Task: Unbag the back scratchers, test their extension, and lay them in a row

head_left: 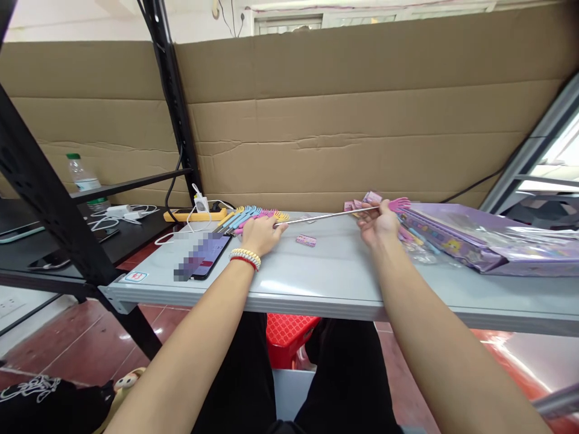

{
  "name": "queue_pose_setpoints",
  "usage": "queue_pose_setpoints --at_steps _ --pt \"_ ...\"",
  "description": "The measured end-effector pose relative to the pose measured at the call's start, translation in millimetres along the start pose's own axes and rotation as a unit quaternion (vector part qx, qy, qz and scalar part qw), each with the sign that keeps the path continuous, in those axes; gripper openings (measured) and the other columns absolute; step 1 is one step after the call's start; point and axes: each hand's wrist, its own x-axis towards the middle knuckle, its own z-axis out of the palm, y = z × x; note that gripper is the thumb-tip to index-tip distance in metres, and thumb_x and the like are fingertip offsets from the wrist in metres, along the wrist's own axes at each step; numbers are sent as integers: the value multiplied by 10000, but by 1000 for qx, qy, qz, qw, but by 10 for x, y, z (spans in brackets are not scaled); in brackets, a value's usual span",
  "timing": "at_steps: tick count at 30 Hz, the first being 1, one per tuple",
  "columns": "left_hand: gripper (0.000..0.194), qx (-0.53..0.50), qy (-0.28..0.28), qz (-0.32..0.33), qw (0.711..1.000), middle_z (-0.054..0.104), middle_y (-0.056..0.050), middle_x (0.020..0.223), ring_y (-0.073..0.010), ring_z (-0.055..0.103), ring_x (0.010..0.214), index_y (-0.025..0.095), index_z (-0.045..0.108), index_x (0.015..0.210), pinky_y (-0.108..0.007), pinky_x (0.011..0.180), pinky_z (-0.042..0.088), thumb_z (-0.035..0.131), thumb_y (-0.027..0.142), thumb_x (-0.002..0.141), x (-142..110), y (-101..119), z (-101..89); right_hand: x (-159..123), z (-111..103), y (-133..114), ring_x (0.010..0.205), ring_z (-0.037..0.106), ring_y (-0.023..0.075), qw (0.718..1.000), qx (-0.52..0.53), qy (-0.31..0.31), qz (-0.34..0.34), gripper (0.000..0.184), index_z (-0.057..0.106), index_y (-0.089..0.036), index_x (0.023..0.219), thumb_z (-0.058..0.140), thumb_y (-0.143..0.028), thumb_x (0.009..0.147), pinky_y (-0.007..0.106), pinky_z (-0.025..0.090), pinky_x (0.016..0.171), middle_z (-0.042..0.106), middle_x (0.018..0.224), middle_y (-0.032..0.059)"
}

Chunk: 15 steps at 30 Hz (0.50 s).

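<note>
A telescopic back scratcher (332, 214) with a thin metal rod and a pink claw stretches between my hands, just above the grey table. My right hand (377, 224) is closed round the rod close to the claw, palm partly turned up. At the other end, my left hand (262, 235) grips the scratcher, back of the hand up; its fingers are mostly hidden. Beside and behind that hand lies a row of back scratchers (246, 214) with yellow, blue and pink claws. Between the hands, a small pink and purple printed packet (306, 240) lies on the table. More pink packets (371, 198) sit behind my right hand.
A phone (210, 256) lies left of my left hand, with a white charger (201, 202) and cables behind it. On the right are a purple box (484, 238) and clear plastic wrapping (420, 250). A cardboard wall (344, 120) closes the back; a black post (174, 90) stands left.
</note>
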Motion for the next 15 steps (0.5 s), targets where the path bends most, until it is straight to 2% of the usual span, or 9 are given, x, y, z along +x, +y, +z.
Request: queue_pose_setpoints --at_steps 3,5,9,15 --pt "293 5 24 12 1000 680 -74 959 -227 598 933 200 651 885 -356 786 362 400 348 913 14 -17 26 -50 27 9 407 521 92 999 -7 -22 22 366 507 -177 726 308 -366 967 198 315 331 599 576 -10" --pt "272 4 35 6 999 674 -71 975 -222 588 958 206 647 895 -357 801 355 398 313 911 18 -25 31 -50 20 8 405 514 85 999 1 -20 35 383 512 -175 727 281 -354 973 195 323 334 604 585 -9" --pt "308 -4 23 -5 1000 683 -71 935 -229 592 940 207 646 838 -356 814 353 401 382 900 18 -23 -1 22 -33 13 395 487 58 999 30 8 33 312 486 -175 727 338 -310 967 161 312 333 588 584 -32" --pt "414 -11 -7 -18 1000 702 -77 886 -226 614 859 208 672 812 -327 734 371 369 480 886 14 19 -67 163 -90 3 391 454 48 999 19 20 -17 289 450 -176 698 459 -352 927 143 301 318 556 579 -33"
